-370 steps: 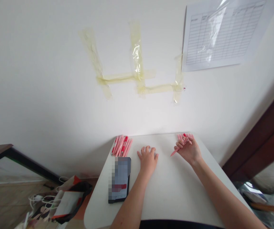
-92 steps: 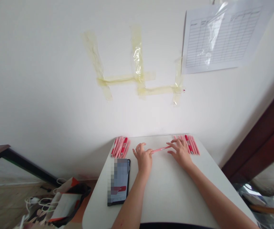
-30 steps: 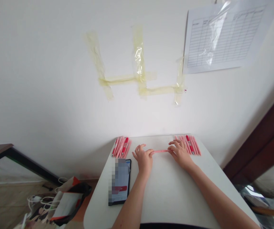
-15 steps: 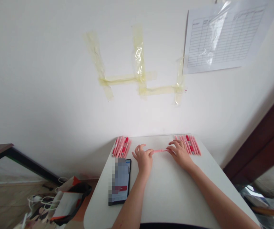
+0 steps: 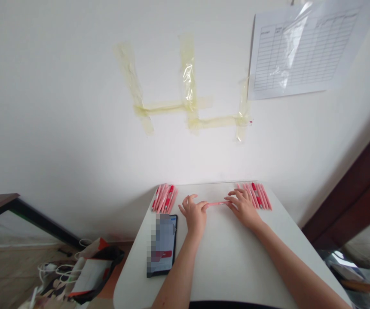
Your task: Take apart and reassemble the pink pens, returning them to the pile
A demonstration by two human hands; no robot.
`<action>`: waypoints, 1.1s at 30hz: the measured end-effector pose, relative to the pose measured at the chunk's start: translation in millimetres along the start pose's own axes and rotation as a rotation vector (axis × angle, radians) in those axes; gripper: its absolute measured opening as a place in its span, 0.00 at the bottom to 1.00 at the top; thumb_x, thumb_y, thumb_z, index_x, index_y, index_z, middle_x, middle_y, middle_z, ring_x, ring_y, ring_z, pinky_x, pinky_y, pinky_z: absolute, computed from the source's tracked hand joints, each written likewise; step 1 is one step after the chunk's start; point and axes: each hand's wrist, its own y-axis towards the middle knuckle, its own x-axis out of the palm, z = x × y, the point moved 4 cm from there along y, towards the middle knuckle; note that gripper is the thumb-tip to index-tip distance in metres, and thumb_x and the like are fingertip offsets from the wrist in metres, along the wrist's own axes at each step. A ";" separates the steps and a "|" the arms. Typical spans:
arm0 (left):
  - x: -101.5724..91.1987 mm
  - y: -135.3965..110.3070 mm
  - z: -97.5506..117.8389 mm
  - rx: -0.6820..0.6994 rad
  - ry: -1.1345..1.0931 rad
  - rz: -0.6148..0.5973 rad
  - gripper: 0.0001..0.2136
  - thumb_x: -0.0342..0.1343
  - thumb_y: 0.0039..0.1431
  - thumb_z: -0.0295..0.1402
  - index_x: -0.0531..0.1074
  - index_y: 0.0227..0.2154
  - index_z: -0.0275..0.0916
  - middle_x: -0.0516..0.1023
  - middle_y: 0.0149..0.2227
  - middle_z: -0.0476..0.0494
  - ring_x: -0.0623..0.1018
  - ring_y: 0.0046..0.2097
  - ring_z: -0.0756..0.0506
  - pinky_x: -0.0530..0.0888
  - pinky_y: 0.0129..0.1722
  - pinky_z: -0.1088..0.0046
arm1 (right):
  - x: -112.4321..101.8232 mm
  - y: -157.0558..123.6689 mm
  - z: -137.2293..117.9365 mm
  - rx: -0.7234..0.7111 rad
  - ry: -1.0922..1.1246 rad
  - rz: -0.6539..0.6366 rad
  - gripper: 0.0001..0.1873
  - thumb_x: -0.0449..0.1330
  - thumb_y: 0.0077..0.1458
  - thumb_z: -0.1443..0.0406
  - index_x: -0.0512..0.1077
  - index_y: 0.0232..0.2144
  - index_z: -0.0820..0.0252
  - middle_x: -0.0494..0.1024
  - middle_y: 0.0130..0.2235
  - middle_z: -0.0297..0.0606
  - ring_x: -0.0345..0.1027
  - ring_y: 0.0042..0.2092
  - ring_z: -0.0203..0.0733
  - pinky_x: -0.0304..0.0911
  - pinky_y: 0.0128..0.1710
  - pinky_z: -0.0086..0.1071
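A slim pink pen [image 5: 217, 203] lies crosswise between my two hands, just above or on the white table [image 5: 236, 262]; I cannot tell which. My left hand [image 5: 195, 213] pinches its left end between thumb and finger, the other fingers lifted. At the opposite end, my right hand [image 5: 243, 207] pinches the pen the same way. Beyond my left hand is a bunch of pink and red pens [image 5: 164, 198], lying side by side near the table's back left corner. A second group of pink and red pens [image 5: 261, 196] lies just right of my right hand.
A phone [image 5: 162, 244] lies on the table left of my left forearm. The white wall [image 5: 204, 159] with yellowed tape rises at the back edge. On the floor at left are a bag [image 5: 91, 274] and white cables [image 5: 56, 269]. Dark red wood [image 5: 349, 180] stands at right.
The pen appears to have turned slightly about its length, as its markings look different. Both hands hold almost the same place, and the pen groups have not moved.
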 end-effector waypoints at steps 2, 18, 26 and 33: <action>0.4 0.1 -0.1 0.002 0.005 -0.001 0.07 0.61 0.59 0.33 0.83 0.33 0.54 0.71 0.57 0.45 0.62 0.64 0.35 0.49 0.66 0.33 | 0.4 0.5 0.2 -0.002 -0.005 0.005 0.10 0.55 0.67 0.60 0.77 0.43 0.50 0.76 0.51 0.42 0.62 0.59 0.54 0.62 0.58 0.55; -0.1 -0.8 1.5 0.009 -0.015 0.000 0.07 0.62 0.58 0.33 0.83 0.34 0.53 0.70 0.58 0.44 0.61 0.64 0.35 0.50 0.66 0.34 | 1.9 -0.6 3.3 0.031 0.000 0.004 0.13 0.53 0.68 0.58 0.77 0.41 0.51 0.75 0.51 0.42 0.61 0.58 0.54 0.58 0.60 0.57; 1.3 -0.8 0.7 0.008 0.003 0.005 0.07 0.62 0.58 0.32 0.83 0.34 0.53 0.71 0.57 0.44 0.62 0.64 0.35 0.51 0.65 0.34 | 3.1 0.0 4.2 0.023 0.020 0.002 0.09 0.56 0.67 0.58 0.75 0.41 0.52 0.77 0.48 0.41 0.63 0.57 0.53 0.62 0.57 0.53; 0.9 -0.2 -0.3 0.003 0.006 0.005 0.07 0.62 0.58 0.33 0.83 0.34 0.54 0.71 0.57 0.46 0.62 0.64 0.35 0.52 0.65 0.32 | 3.9 -0.9 5.0 0.032 -0.008 0.023 0.13 0.56 0.66 0.57 0.75 0.49 0.49 0.76 0.50 0.42 0.63 0.57 0.53 0.63 0.58 0.53</action>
